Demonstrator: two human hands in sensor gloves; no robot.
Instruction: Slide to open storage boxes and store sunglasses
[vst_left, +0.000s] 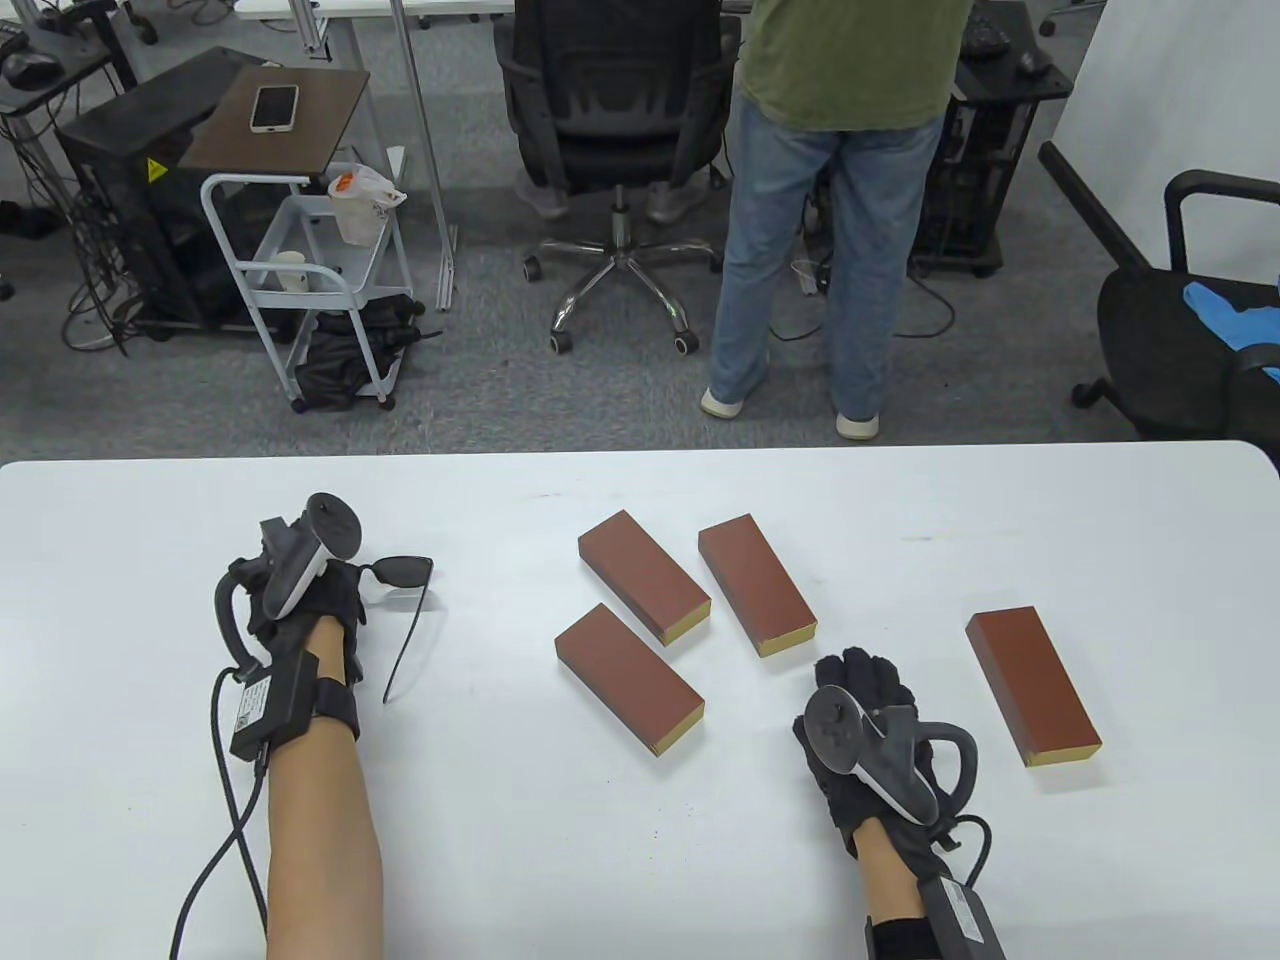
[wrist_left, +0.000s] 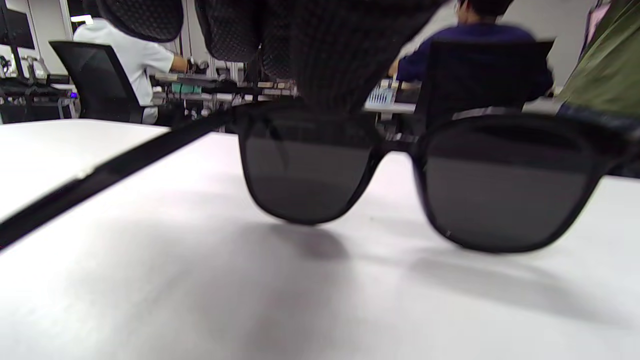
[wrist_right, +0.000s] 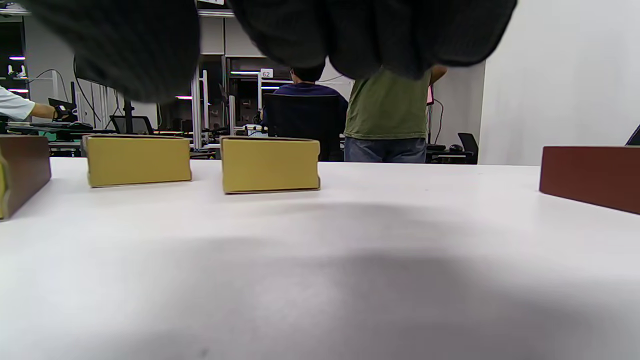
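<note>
While our left hand is pinching the sunglasses at the frame's top, their lenses are facing away from us and one open arm is trailing back toward the near edge. Four closed boxes are lying flat: three grouped mid-table, long axes slanting from far-left to near-right, yellow ends nearest us, and a fourth well apart on the right. Our right hand is resting between them, fingers loosely curled, holding nothing. Bare white table is lying open near us; office chairs and a standing person are beyond.
</note>
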